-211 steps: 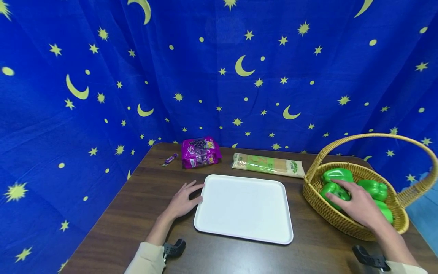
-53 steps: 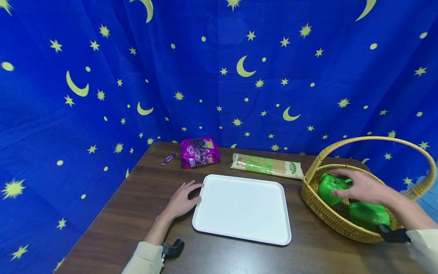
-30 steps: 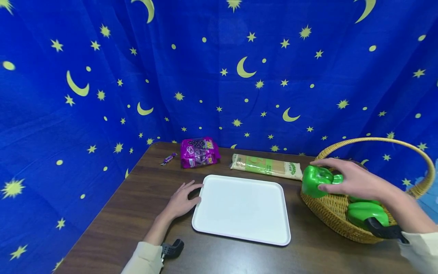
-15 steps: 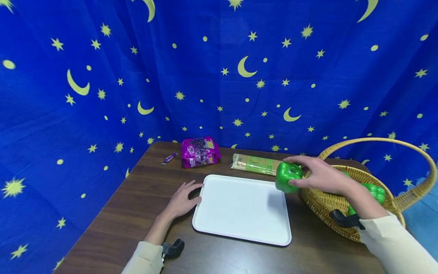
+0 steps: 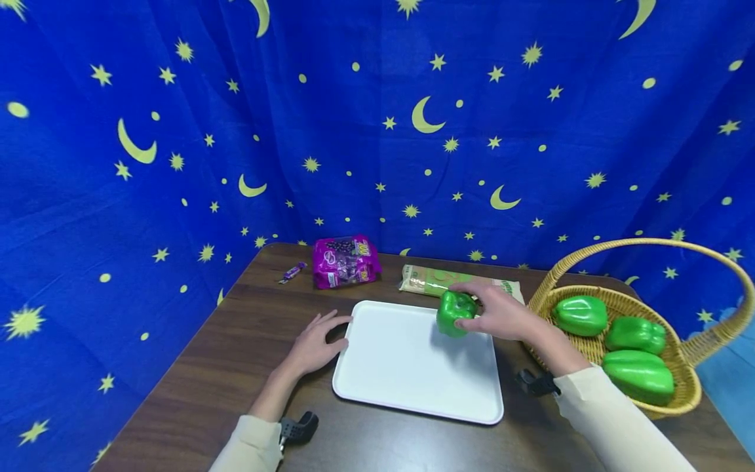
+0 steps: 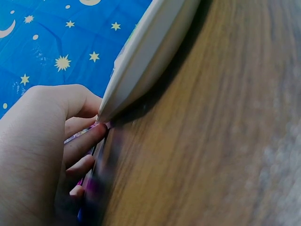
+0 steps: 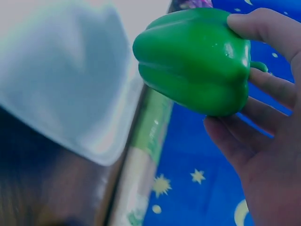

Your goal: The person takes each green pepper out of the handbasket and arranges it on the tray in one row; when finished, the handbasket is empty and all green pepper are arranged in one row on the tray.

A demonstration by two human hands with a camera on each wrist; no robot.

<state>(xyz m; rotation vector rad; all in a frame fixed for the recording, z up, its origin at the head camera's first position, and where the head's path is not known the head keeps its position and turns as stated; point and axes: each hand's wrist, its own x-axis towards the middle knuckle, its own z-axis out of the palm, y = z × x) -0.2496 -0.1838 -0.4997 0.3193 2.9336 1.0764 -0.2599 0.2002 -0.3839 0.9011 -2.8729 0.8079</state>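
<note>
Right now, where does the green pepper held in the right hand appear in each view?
Head: the held pepper is below and right of centre, over the white tray.
Left wrist: not in it.
Right wrist: held pepper, upper half, right of centre.
Shared landmark: the blue star-patterned curtain.

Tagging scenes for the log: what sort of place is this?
Likely a makeshift indoor recording setup: a star-and-moon curtain backs the wooden table, a white tray and wicker basket are set out on it, and a black device is worn on each wrist.
</note>
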